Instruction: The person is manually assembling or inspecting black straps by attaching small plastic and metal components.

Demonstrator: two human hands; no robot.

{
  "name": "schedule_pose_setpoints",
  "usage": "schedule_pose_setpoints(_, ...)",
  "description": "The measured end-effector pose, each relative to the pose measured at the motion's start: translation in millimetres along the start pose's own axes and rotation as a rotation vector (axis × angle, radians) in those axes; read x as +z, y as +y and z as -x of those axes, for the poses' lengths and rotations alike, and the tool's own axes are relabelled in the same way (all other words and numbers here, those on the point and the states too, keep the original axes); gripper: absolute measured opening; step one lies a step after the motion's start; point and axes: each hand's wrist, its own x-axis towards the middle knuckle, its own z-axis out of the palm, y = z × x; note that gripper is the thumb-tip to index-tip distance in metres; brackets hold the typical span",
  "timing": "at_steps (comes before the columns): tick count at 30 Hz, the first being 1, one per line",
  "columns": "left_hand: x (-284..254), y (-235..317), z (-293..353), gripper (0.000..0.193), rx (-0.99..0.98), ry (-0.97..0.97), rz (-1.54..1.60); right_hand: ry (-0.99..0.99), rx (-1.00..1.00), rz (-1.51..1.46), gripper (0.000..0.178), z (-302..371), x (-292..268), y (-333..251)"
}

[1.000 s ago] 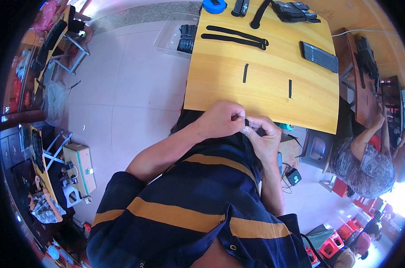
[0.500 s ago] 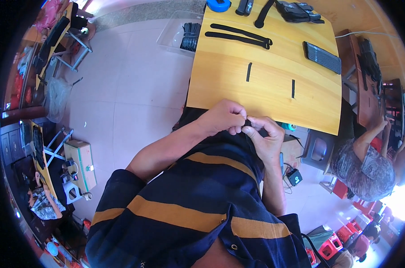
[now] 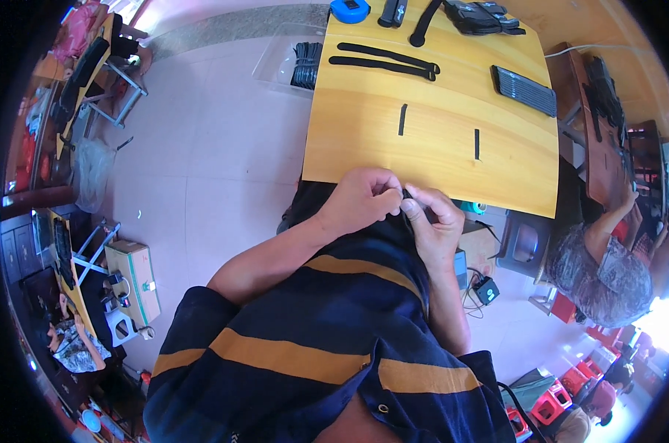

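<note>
My left hand (image 3: 360, 201) and my right hand (image 3: 436, 218) meet just below the near edge of the yellow wooden table (image 3: 364, 140), fingertips pinched together on a small black piece (image 3: 406, 196), mostly hidden by the fingers. Two short black strips (image 3: 402, 119) (image 3: 477, 144) lie on the table ahead of my hands. Farther back lie two long black straps (image 3: 382, 57) side by side, and a black ribbed pad (image 3: 523, 90) rests at the right.
A blue tape roll (image 3: 349, 9) and black gear (image 3: 475, 15) sit at the table's far end. A clear bin of black straps (image 3: 305, 65) stands left of the table. Another person (image 3: 604, 262) sits at the right. Benches and a box (image 3: 135, 280) stand at the left.
Both hands stay pinched together at the table's near edge; only the fingers shift slightly. The view has tilted a little.
</note>
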Motion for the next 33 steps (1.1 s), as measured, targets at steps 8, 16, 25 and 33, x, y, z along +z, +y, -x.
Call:
schedule_pose_setpoints(8, -5.0, -3.9, -6.1, 0.011, -0.070, -0.080, -0.025, 0.002, -0.110, 0.098, 0.020, 0.9, 1.3, -3.1)
schedule_pose_setpoints(16, -18.0, -0.3, -11.3, 0.008, -0.079, -0.186, -0.153, -0.050, -0.208, 0.211, 0.021, 0.7, 1.1, -10.5)
schedule_pose_setpoints(25, -18.2, -11.6, -5.7, 0.011, -0.247, -0.235, 0.250, -0.087, -0.260, 0.258, 0.020, -2.4, 0.1, -15.2)
schedule_pose_setpoints(33, -20.6, -11.6, -10.0, 0.008, -0.020, -0.229, -0.173, -0.116, -0.227, 0.241, 0.021, -1.3, -2.4, -11.8)
